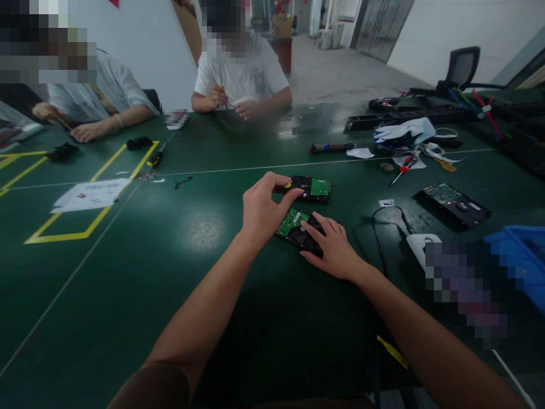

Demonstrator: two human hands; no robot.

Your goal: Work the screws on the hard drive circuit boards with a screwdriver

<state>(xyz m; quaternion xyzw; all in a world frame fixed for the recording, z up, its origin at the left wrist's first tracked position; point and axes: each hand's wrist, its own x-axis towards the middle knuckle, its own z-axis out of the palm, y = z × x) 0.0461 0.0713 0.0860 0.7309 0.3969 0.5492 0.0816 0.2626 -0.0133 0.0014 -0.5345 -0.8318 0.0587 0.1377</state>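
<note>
Two hard drives lie one behind the other on the green table, circuit-board sides up. My left hand (pixel 266 207) has its thumb and fingers closed around the left end of the far hard drive (pixel 320 187). Just in front, the near hard drive (pixel 293 226) lies at a slant. Over its right end is my right hand (pixel 334 247), fingers across the top and thumb at the near edge. Part of each drive is hidden under my fingers.
To the right lie a third hard drive (pixel 453 205), a red-handled screwdriver (pixel 404 168) and a blue bin (pixel 519 244). A black cable (pixel 374 227) runs near my right forearm. Papers (pixel 91 194) lie left. Two people sit across the table (pixel 170 272).
</note>
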